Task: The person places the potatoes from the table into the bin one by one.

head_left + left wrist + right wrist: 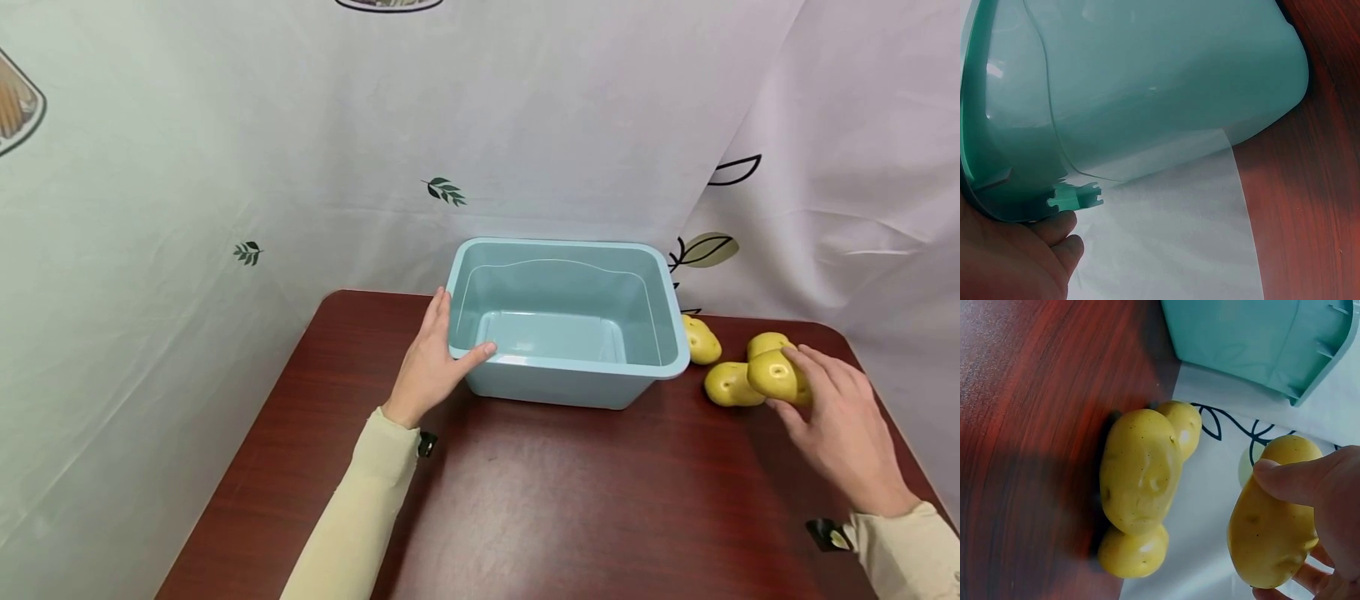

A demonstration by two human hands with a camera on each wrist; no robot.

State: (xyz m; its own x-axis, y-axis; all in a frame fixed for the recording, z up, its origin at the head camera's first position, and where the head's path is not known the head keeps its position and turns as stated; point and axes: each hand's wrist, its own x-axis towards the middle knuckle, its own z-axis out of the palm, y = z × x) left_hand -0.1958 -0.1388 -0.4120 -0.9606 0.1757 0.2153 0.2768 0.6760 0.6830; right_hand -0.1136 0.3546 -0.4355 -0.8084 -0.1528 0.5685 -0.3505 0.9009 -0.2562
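Observation:
A light blue plastic tub (558,379) stands upright at the back of the table, with nothing seen inside. My left hand (431,362) holds its front left corner; the thumb lies over the front rim and the fingers are along the left side. In the left wrist view, two fingertips (1067,247) show just under the rim. My right hand (843,425) grips a yellow potato (1272,519) between thumb and fingers, raised off the table. Three more potatoes lie to the right of the tub, among them a large one (1138,469) in the right wrist view.
The dark red wooden table (600,500) has rounded back corners. A pale cloth (562,125) with printed leaves hangs closely behind the tub and potatoes, and along both sides.

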